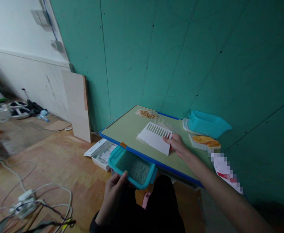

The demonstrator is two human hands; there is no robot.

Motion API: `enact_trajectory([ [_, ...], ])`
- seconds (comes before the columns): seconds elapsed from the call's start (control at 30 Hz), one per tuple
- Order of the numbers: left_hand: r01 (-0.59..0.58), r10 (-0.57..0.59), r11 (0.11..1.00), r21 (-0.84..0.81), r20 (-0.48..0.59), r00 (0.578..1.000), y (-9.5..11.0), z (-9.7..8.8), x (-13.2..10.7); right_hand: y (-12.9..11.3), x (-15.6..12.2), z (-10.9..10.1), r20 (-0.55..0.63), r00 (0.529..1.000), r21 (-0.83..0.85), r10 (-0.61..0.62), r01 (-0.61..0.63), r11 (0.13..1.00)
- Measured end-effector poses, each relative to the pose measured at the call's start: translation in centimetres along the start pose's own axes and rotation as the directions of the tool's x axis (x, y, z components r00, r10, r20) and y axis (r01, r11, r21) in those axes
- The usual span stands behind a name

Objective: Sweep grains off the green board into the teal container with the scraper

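My left hand [115, 191] grips the near rim of a teal plastic container [112, 158], which sits just below the table's front edge. Grey granules [134, 168] fill much of its bottom. In my right hand [177, 144] is a white slotted scraper [154, 140], held by its right end, tilted low over the green tabletop [126, 127]. A pale powdery patch shows by the scraper's left edge. Farther back lies a small pile of tan grains [148, 114], apart from the scraper.
At the table's right stand a turquoise bin [207, 124] and a white tray with an orange-brown item [206, 141]. An open white box [100, 157] lies on the floor by the table. A board [77, 106] leans on the wall; cables and a power strip [27, 200] lie left.
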State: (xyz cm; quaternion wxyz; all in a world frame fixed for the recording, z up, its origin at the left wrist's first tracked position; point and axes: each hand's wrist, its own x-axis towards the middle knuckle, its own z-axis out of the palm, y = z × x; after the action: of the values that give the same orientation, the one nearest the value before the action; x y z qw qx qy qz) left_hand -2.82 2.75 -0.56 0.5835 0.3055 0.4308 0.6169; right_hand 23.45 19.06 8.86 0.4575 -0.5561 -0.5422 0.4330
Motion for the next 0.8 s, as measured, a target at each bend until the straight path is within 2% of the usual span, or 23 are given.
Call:
enact_trajectory([
  [0.1,-0.018,0.018,0.999,0.031,-0.017,1.0,0.4,0.1,0.1,-0.4,0.2,1.4,0.06,0.998,0.029,0.035,-0.036,0.999],
  [0.3,0.006,-0.006,1.0,-0.012,0.03,1.0,0.7,0.2,0.5,-1.4,-0.2,2.8,0.129,0.986,0.038,0.106,-0.112,0.993],
  [0.53,-0.01,0.011,1.0,-0.007,0.051,0.999,0.7,0.1,0.6,-2.0,-1.9,3.3,0.2,0.973,0.05,0.111,-0.124,0.991],
  [0.8,0.025,-0.023,0.999,-0.046,0.036,0.999,0.4,0.0,0.7,-2.3,-2.3,2.9,0.184,0.97,0.156,0.159,-0.189,0.97],
])
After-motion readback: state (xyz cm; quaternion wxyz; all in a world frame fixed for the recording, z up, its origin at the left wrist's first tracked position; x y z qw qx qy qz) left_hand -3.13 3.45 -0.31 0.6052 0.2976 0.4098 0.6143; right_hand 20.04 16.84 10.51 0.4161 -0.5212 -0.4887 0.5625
